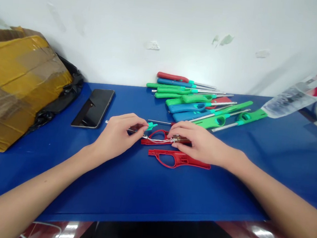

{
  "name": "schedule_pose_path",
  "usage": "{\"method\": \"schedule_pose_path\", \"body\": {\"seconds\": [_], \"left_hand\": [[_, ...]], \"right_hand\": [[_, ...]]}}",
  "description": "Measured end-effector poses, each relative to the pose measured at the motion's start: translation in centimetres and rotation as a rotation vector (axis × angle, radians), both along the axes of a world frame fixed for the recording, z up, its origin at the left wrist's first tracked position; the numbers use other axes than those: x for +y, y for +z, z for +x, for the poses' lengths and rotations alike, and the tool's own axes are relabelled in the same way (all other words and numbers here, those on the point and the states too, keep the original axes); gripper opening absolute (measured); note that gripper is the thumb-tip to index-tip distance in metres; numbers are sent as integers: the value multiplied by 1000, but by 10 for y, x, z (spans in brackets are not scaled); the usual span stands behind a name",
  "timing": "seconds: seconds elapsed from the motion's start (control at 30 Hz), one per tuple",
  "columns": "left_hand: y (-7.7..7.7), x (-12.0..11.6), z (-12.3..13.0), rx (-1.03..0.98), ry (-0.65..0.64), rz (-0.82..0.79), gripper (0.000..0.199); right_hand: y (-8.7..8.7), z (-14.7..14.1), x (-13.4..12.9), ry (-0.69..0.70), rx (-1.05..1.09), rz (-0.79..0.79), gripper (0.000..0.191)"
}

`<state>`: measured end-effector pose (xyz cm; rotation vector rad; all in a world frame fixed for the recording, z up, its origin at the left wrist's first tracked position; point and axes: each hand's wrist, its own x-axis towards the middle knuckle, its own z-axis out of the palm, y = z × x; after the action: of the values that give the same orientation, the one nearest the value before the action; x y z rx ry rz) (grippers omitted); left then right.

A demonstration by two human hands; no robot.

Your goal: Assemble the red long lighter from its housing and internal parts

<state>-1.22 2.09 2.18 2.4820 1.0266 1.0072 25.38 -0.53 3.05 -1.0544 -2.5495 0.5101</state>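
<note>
My left hand (123, 131) is closed in a pinch at a small teal plastic piece (152, 126), with a thin metal rod (131, 131) passing under the fingers. White wires (158, 140) run from there to my right hand (195, 139), whose fingers are closed around a brownish translucent lighter fuel tank (183, 139). Beneath the wires lies one red lighter shell half (147, 142), partly hidden by the right hand. Nearer to me is a second red shell half (178, 159), its inner side up. A thin metal shaft (159, 122) with a red end lies just behind the hands.
Several assembled lighters (193, 103) in green, blue and red are piled near the wall. A black phone (93, 108) lies left on the blue table (129, 191). A taped box (21, 87) stands far left, and a clear plastic bottle (289, 98) leans at the right.
</note>
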Motion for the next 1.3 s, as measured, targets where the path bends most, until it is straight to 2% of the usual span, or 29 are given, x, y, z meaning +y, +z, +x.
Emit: {"method": "schedule_pose_path", "body": {"seconds": [0.23, 0.43, 0.63, 0.9, 1.3], "left_hand": [[-5, -2, 2, -5, 73, -19, 13], [-11, -7, 7, 48, -35, 36, 12], [-11, -11, 5, 23, -68, 194, 11], [-3, -10, 11, -67, 24, -166, 9], [2, -6, 13, -13, 18, -259, 9]], "right_hand": [[-4, 1, 0, 4, 9, 32, 20], [-4, 0, 0, 1, -6, 35, 21], [-4, 0, 0, 14, 12, 55, 21], [-4, 0, 0, 21, -3, 66, 20], [-2, 0, 1, 23, 3, 48, 16]]}}
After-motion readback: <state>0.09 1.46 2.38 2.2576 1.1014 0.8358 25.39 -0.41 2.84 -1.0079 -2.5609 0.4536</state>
